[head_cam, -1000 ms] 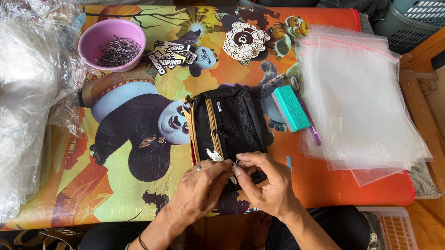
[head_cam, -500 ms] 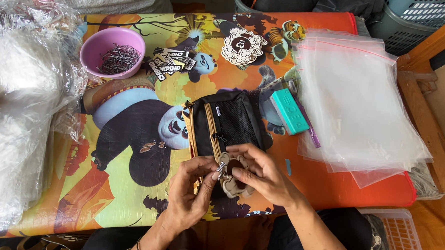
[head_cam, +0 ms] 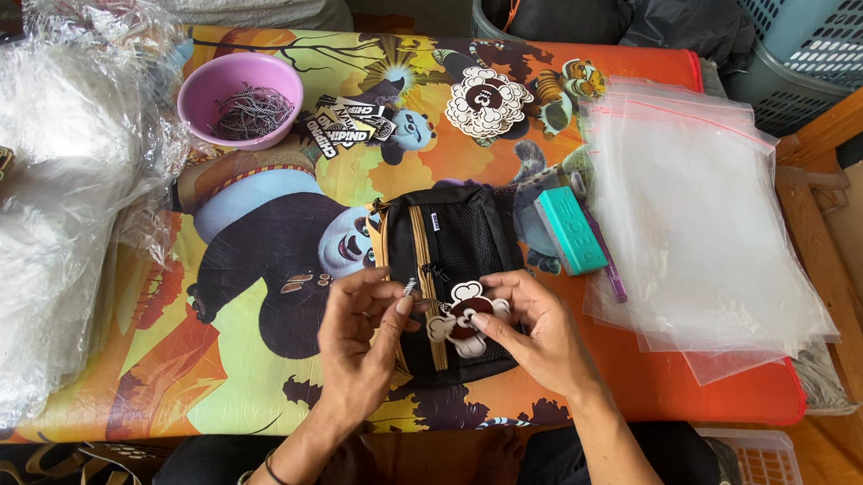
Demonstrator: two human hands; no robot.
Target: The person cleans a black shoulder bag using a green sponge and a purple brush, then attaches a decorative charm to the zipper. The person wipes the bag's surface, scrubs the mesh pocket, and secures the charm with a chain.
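A single view is given, taken from a camera worn on the head and directed steeply downward onto a table covered with a cartoon-printed cloth [head_cam: 251,380]. The scene is seen from the person's own side, so that the forearms enter from the lower edge and the black pouch [head_cam: 461,244] lies near the centre of the field. The pouch is viewed at close range, roughly at arm's reach. Beyond the pouch the far table edge is included; to its right a stack of clear bags [head_cam: 704,216], to its left crumpled plastic sheeting [head_cam: 45,216]. No second view is supplied, so no overlap is shown.
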